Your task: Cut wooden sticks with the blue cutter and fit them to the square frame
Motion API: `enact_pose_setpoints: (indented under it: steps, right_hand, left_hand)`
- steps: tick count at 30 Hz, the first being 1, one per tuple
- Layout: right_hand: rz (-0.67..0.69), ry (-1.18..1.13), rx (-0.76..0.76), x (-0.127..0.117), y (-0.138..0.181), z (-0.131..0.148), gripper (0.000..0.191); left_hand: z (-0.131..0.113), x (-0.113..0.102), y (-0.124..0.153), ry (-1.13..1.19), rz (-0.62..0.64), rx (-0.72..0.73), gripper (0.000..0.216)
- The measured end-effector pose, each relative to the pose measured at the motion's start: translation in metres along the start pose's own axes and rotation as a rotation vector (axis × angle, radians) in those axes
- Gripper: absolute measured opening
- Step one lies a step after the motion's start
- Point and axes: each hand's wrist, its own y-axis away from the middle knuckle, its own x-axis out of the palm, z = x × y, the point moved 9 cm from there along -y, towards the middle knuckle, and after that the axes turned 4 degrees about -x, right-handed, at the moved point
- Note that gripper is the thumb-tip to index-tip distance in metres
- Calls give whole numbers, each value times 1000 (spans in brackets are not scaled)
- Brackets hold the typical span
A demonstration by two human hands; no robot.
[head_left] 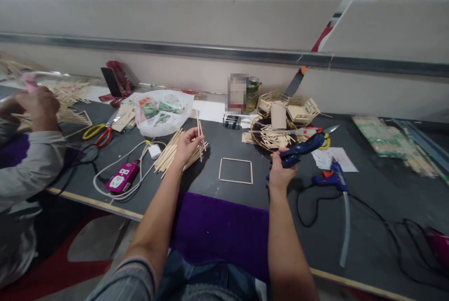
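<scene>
My left hand (pixel 187 144) is closed on a thin wooden stick (pixel 199 128) that stands upright, lifted from a heap of wooden sticks (pixel 171 153) on the dark table (pixel 224 144). My right hand (pixel 282 170) grips blue-handled scissors (pixel 303 146) whose blades point to the upper right. Between the hands a square frame of sticks (pixel 235 170) lies flat on the table.
A blue glue gun (pixel 331 179) with black cable lies right of my right hand. A bowl of short sticks (pixel 273 138) and small stick houses (pixel 298 106) stand behind. A pink power strip (pixel 122 177), plastic bag (pixel 163 111) and yellow-red scissors (pixel 98 133) lie left. Another person's hand (pixel 37 106) works at far left.
</scene>
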Motion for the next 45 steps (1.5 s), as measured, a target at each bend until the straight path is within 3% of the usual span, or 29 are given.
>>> enact_pose_setpoints:
  steps: [7, 13, 17, 22, 28, 32, 40, 45]
  right_hand:
    - [18, 13, -2, 0, 0, -1, 26]
    - [16, -14, -4, 2, 0, -1, 25]
    - [21, 4, -11, 4, 1, 0, 26]
    - [30, 7, -8, 4, 1, -1, 26]
    - [37, 14, -9, 4, 1, -1, 27]
    - [66, 0, -1, 7, 3, 5, 25]
    - [209, -42, 54, 21, 16, 6, 22]
    - [275, -156, 150, 32, 25, 4, 22]
  left_hand:
    - [10, 20, -12, 129, 2, 30, 25]
    - [13, 42, -16, 622, 49, -91, 22]
    - [13, 38, -26, 800, -21, -132, 11]
    - [14, 32, -37, 954, -51, -150, 16]
    - [4, 35, -28, 1119, -43, -193, 17]
    - [-11, 46, -16, 1032, 12, -126, 12]
    - [-37, 64, 7, 641, 35, 71, 32]
    - [-62, 63, 23, 141, 39, 306, 23]
